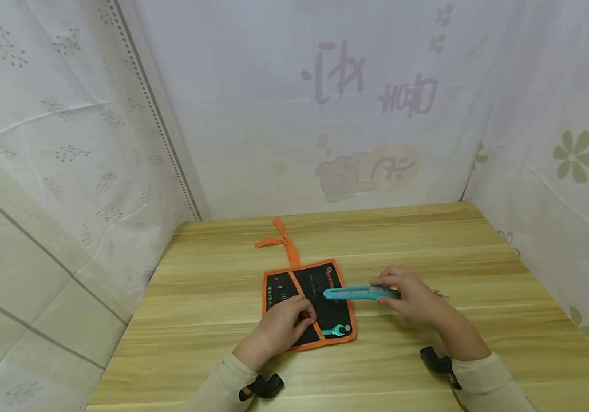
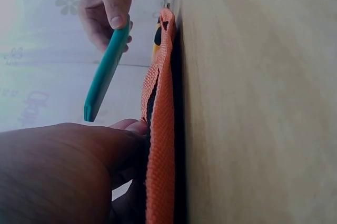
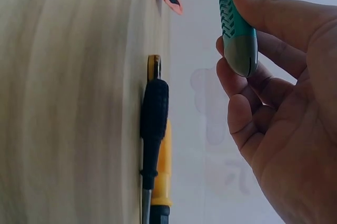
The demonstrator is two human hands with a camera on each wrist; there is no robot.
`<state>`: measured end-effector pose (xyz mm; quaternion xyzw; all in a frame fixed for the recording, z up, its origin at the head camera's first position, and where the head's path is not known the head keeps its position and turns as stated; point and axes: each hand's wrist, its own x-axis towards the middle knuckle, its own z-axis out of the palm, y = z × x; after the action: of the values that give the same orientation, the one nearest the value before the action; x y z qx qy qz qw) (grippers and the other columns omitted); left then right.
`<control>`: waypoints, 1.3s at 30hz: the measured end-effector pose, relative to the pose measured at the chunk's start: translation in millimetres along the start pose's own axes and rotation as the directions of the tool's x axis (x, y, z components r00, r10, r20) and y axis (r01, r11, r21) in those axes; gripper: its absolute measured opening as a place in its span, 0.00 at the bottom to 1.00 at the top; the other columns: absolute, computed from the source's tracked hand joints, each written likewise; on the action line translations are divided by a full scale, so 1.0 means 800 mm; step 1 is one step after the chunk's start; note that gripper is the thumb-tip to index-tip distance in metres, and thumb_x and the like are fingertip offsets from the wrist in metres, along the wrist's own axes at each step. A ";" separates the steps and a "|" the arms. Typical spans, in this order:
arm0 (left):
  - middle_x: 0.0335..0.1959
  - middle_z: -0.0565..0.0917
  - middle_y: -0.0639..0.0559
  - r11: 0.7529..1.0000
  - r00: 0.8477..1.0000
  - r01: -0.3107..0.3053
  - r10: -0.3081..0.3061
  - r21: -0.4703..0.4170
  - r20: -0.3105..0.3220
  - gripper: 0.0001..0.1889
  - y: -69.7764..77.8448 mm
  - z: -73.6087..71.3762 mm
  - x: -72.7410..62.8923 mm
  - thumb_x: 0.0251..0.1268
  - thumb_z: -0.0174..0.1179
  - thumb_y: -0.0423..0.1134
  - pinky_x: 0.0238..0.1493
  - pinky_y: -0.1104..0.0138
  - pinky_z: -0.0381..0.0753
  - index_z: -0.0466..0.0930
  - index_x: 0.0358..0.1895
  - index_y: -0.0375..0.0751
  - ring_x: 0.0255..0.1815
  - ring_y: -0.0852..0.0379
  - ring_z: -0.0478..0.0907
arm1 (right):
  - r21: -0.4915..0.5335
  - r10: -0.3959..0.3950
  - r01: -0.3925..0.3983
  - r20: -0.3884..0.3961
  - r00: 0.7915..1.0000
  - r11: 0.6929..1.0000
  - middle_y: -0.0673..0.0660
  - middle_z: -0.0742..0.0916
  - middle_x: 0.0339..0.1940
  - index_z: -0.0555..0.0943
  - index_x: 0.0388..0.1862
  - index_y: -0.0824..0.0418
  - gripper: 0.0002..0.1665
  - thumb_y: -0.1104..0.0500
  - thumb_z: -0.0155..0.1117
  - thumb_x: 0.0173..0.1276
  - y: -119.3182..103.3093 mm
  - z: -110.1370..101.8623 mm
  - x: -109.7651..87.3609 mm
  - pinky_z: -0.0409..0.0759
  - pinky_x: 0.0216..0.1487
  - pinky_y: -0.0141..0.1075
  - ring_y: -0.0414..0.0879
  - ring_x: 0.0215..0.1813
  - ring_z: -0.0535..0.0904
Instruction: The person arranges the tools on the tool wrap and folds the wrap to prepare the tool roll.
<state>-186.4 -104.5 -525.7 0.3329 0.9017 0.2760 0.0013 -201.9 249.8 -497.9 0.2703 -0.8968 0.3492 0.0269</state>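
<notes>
A black tool pouch (image 1: 320, 297) with orange trim lies unrolled on the table, its orange tie straps (image 1: 284, 243) pointing away. A small teal wrench (image 1: 335, 331) sits in the pouch, its open end showing. My left hand (image 1: 285, 323) pinches the orange edge of the pouch's pocket, also seen in the left wrist view along the orange trim (image 2: 164, 129). My right hand (image 1: 412, 294) holds a teal utility knife (image 1: 353, 293) above the pouch, front end pointing left. Its grey rear end (image 3: 241, 56) shows between thumb and fingers in the right wrist view.
On the table by the right hand lie a screwdriver with a black handle (image 3: 155, 113) and a yellow-handled tool (image 3: 164, 166); the right hand mostly hides them in the head view. Patterned curtains (image 1: 273, 114) hang behind the wood-grain table (image 1: 212, 286).
</notes>
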 end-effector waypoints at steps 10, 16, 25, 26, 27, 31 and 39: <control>0.38 0.79 0.67 1.000 1.000 0.008 -0.008 -0.024 -0.001 0.05 0.000 0.000 0.001 0.73 0.69 0.39 0.39 0.71 0.80 0.83 0.41 0.56 0.36 0.71 0.76 | 0.011 0.010 -0.011 0.080 0.997 1.000 0.41 0.82 0.49 0.87 0.59 0.53 0.21 0.62 0.77 0.68 -0.007 0.011 0.001 0.79 0.43 0.36 0.40 0.46 0.75; 0.37 0.79 0.67 1.000 1.000 0.002 -0.002 -0.020 -0.019 0.05 0.000 0.000 0.001 0.72 0.70 0.39 0.36 0.72 0.78 0.84 0.40 0.55 0.33 0.72 0.74 | 0.024 0.005 -0.007 0.087 0.996 1.000 0.41 0.81 0.48 0.88 0.58 0.54 0.20 0.60 0.78 0.68 -0.009 0.018 0.002 0.79 0.46 0.36 0.39 0.47 0.76; 0.37 0.79 0.67 1.000 1.000 0.017 -0.017 -0.022 -0.012 0.05 0.002 -0.001 0.001 0.73 0.69 0.39 0.35 0.72 0.78 0.84 0.40 0.56 0.32 0.71 0.73 | -0.019 -0.028 0.030 0.075 0.997 0.999 0.40 0.81 0.45 0.89 0.55 0.54 0.19 0.60 0.80 0.65 -0.012 0.028 0.004 0.79 0.47 0.36 0.37 0.47 0.76; 0.37 0.79 0.67 1.000 1.000 0.020 -0.020 -0.023 -0.010 0.05 0.002 -0.001 0.001 0.72 0.70 0.39 0.35 0.72 0.78 0.84 0.40 0.56 0.32 0.71 0.74 | -0.026 -0.032 0.035 0.077 0.996 0.999 0.40 0.81 0.45 0.89 0.55 0.54 0.19 0.60 0.80 0.65 -0.012 0.029 0.005 0.79 0.47 0.36 0.37 0.47 0.76; 0.37 0.79 0.67 0.999 1.000 0.023 -0.023 -0.022 -0.007 0.05 0.002 -0.001 0.001 0.72 0.70 0.39 0.36 0.72 0.78 0.84 0.40 0.56 0.32 0.71 0.74 | -0.032 -0.034 0.037 0.079 0.996 0.999 0.40 0.81 0.45 0.89 0.55 0.54 0.19 0.60 0.80 0.66 -0.013 0.029 0.004 0.79 0.48 0.36 0.37 0.47 0.76; 0.37 0.79 0.67 0.999 1.000 0.028 -0.028 -0.023 0.001 0.05 0.002 -0.001 0.001 0.73 0.69 0.39 0.37 0.71 0.79 0.84 0.40 0.56 0.34 0.71 0.75 | -0.041 -0.019 0.022 0.089 0.996 0.999 0.41 0.80 0.45 0.89 0.56 0.53 0.19 0.58 0.79 0.66 -0.015 0.031 0.004 0.79 0.47 0.36 0.37 0.46 0.76; 0.38 0.76 0.66 1.000 1.000 0.002 -0.002 -0.004 -0.009 0.03 0.002 -0.001 0.000 0.74 0.68 0.40 0.39 0.71 0.79 0.84 0.40 0.55 0.35 0.71 0.74 | 0.018 -0.021 0.019 0.130 0.991 1.000 0.43 0.78 0.47 0.88 0.60 0.58 0.20 0.59 0.76 0.70 -0.013 0.033 0.003 0.79 0.47 0.34 0.38 0.47 0.75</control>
<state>-185.8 -103.8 -524.5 0.3305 0.9015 0.2794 -0.0018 -195.4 225.6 -510.7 0.3018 -0.8909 0.3380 -0.0304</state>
